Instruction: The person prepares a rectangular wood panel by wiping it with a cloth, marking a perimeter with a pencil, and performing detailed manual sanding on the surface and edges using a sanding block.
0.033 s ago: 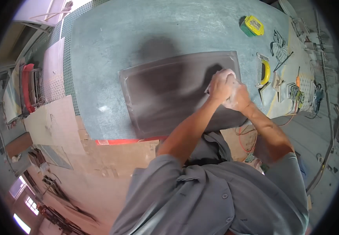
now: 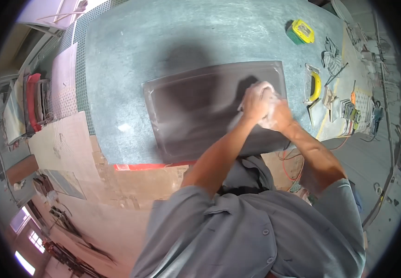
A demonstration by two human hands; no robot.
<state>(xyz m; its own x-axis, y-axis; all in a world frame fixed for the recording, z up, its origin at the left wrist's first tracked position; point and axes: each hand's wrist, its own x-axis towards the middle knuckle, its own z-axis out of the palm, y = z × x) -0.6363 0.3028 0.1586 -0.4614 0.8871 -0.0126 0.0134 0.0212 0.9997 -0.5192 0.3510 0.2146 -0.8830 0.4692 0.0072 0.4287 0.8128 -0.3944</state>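
A dark grey rectangular panel [image 2: 191,111] with a pale line along its rim lies on the blue-green tabletop [image 2: 117,92]. My left hand [image 2: 254,104] and my right hand [image 2: 278,113] press together over its right part. White dust coats both. The fingers are closed around something; only a small pale edge shows beside the left hand, so I cannot make out what it is. Both forearms reach forward from the lower edge. The shadow of my head falls on the panel.
At the far right stand a green tub with a yellow lid [image 2: 303,30] and a crumpled striped cloth or glove [image 2: 332,55]. Nearer are a flat tool with a yellow handle [image 2: 315,87] and several small hand tools [image 2: 348,110]. An orange cable [image 2: 293,164] hangs by the near edge.
Both hands, pressed together, have shifted slightly left across the panel. The whole view has also moved a little.
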